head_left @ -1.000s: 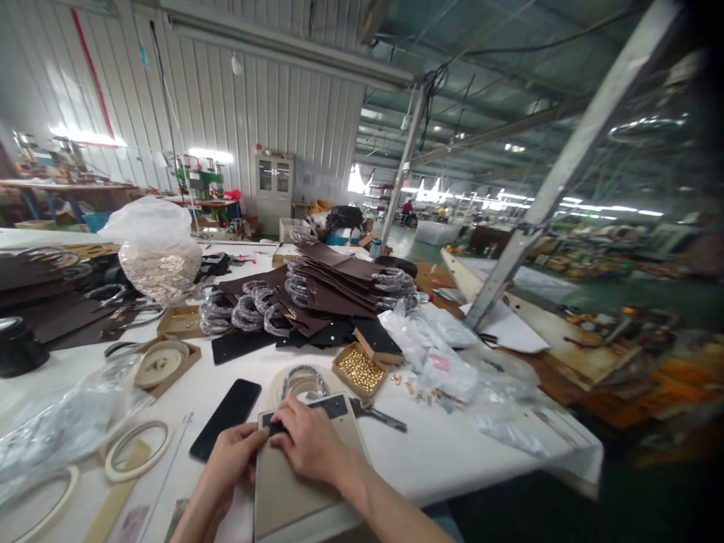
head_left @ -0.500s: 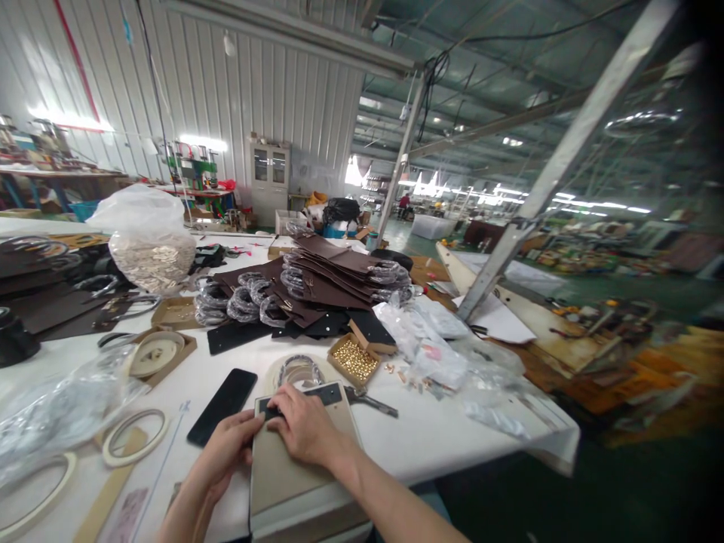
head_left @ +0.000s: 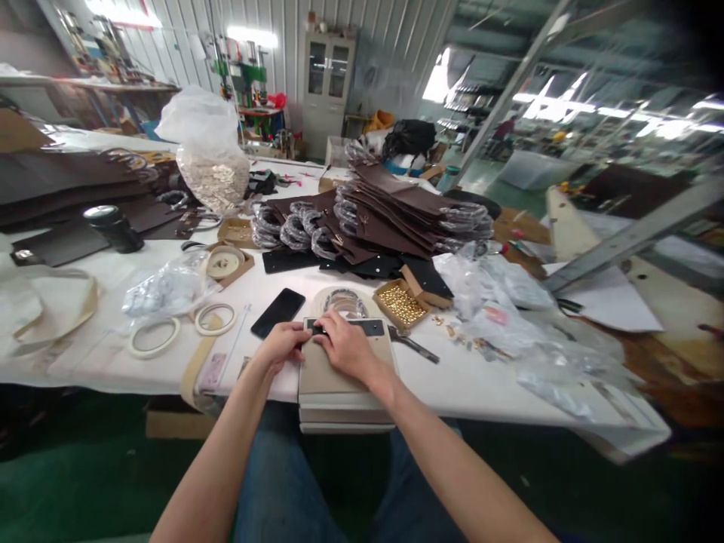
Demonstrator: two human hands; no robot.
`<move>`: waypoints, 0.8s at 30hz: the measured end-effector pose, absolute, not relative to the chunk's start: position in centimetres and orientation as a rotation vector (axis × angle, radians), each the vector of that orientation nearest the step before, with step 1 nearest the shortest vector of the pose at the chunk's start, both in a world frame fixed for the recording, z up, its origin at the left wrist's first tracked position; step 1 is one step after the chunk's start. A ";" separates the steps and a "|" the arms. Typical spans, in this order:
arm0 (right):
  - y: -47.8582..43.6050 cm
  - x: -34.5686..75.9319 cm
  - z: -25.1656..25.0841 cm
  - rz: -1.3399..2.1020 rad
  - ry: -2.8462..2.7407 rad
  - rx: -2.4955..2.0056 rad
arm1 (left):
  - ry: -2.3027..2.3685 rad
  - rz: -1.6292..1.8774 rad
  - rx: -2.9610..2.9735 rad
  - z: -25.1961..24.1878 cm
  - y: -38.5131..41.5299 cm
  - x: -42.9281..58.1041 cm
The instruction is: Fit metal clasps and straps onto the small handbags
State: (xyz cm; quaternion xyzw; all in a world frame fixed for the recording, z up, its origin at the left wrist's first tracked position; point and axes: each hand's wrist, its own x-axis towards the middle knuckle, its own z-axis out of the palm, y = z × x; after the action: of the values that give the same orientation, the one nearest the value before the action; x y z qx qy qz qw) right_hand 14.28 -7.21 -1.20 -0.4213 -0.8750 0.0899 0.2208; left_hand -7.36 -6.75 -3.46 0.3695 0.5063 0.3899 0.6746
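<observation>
A stack of beige panels point(head_left: 325, 379) lies at the table's front edge, its front part jutting out above my knees. Across the far end of the top panel runs a black strip point(head_left: 372, 328) with small metal fittings. My left hand point(head_left: 280, 347) grips the panel's far left corner, thumb and fingers closed together. With fingers bent and pressed together, my right hand point(head_left: 348, 347) holds the strip down near its left end; the fingertips partly cover it. Just beyond the strip is a plastic-wrapped ring-shaped handle point(head_left: 345, 296).
A black phone point(head_left: 278, 313) lies left of the stack, near tape rolls point(head_left: 215, 318). To the right are a pliers-like tool point(head_left: 417, 347) and a small box of gold studs point(head_left: 400, 303). Brown bag panels point(head_left: 396, 219) are piled behind; plastic bags point(head_left: 498, 290) spread right.
The view has tilted down and turned slightly left, so my lap and the table's front edge now show. Both hands stay at the same place on the panel and strip.
</observation>
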 end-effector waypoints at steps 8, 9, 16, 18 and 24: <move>-7.3 14.0 -1.0 0.215 -2.438 -1.174 | 1.166 0.904 0.850 -4.2 -6.6 -7.3; -7.3 14.0 -1.1 0.216 -2.437 -1.172 | 1.171 0.909 0.849 -4.2 -6.6 -7.3; -7.2 14.1 -1.5 0.246 -2.404 -1.147 | 1.202 0.916 0.824 -4.3 -6.6 -7.0; -7.2 14.1 -1.4 0.272 -2.393 -1.143 | 1.206 0.911 0.816 -4.2 -6.6 -7.0; -7.2 13.9 -1.2 0.338 -2.374 -1.154 | 1.205 0.905 0.829 -4.0 -6.7 -7.0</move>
State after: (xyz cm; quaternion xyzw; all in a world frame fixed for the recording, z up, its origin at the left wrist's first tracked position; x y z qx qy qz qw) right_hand 13.95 -7.22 -1.21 -0.4212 -0.8665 0.1232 0.2379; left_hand -7.03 -6.69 -3.95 0.3653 0.5310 0.3985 0.6525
